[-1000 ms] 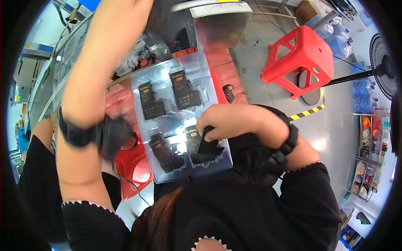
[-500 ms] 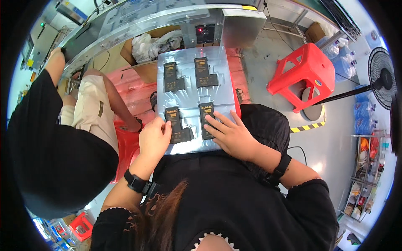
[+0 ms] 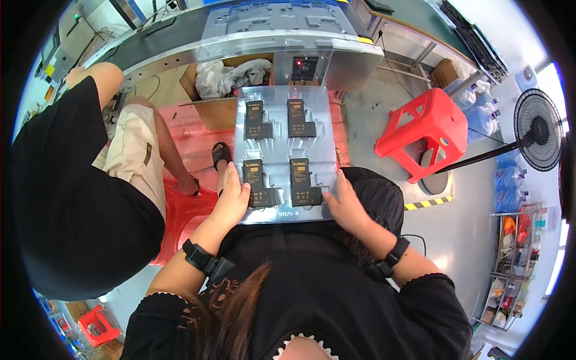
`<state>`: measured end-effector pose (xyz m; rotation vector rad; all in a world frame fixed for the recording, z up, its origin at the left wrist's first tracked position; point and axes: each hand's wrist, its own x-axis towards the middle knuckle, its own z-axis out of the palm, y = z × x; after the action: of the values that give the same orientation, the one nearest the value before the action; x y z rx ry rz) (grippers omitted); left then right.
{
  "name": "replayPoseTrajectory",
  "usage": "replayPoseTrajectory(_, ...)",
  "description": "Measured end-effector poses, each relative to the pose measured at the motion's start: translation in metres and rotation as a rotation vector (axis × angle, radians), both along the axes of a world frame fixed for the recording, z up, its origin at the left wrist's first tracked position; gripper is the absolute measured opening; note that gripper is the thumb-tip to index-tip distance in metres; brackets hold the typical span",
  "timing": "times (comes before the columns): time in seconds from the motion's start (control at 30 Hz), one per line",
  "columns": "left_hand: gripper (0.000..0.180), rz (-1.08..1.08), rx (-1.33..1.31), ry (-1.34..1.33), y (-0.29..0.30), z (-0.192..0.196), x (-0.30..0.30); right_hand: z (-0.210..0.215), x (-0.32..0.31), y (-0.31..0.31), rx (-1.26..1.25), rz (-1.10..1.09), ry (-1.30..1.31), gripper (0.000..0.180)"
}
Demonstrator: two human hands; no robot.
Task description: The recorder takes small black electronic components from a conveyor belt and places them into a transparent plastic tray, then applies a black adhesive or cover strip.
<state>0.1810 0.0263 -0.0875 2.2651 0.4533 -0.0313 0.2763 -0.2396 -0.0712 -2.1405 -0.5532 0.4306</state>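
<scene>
A clear plastic tray (image 3: pixel 281 150) rests at my lap with flat, black L-shaped phone batteries in its moulded pockets. Two batteries lie in the far row, a left one (image 3: pixel 257 123) and a right one (image 3: pixel 298 122). In the near row are another left battery (image 3: pixel 259 187) and a right battery (image 3: pixel 303 185). My left hand (image 3: pixel 230 197) grips the tray's left edge, its thumb over the rim beside the near-left battery. At the right edge my right hand (image 3: pixel 348 206) holds the tray, thumb near the near-right battery; some fingertips are hidden below the rim.
Ahead stands a workbench (image 3: pixel 174 53) with more clear trays on top and a cardboard box (image 3: pixel 216 111) of plastic bags underneath. A co-worker (image 3: pixel 84 204) sits close on my left. To the right are a red stool (image 3: pixel 429 129) and a black fan (image 3: pixel 537 129).
My right hand has moved off the near-right battery to the tray's right edge. My left hand has shifted to the left edge. The view has shifted slightly.
</scene>
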Motion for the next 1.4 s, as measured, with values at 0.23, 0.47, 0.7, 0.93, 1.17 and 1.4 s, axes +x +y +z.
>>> replayPoseTrajectory(0.23, 0.06, -0.021, -0.029, -0.29, 0.002, -0.009, -0.005, 0.121, 0.131, 0.038, -0.077, 0.009, -0.914, 0.061)
replayPoseTrajectory(0.47, 0.062, -0.166, -0.022, -0.176, 0.015, 0.022, 0.004, 0.134, 0.242, 0.063, -0.649, 0.091, -0.937, 0.061)
replayPoseTrajectory(0.7, 0.06, 0.126, -0.179, -0.228, 0.038, 0.074, 0.01, 0.135, 0.138, 0.101, -0.466, 0.17, -1.078, 0.034)
replayPoseTrajectory(0.93, 0.053, 0.419, -1.096, -0.609, 0.03, 0.112, 0.054, 0.137, 0.058, 0.098, -0.274, 0.39, -1.069, 0.045)
replayPoseTrajectory(1.17, 0.035, 0.332, -1.067, -0.68, 0.027, 0.131, 0.04, 0.156, 0.035, 0.068, -0.069, 0.534, -0.872, 0.053)
replayPoseTrajectory(1.4, 0.026, 0.441, -0.882, -0.373, 0.048, 0.092, 0.061, 0.075, 0.069, 0.053, -0.185, 0.028, -0.344, 0.059)
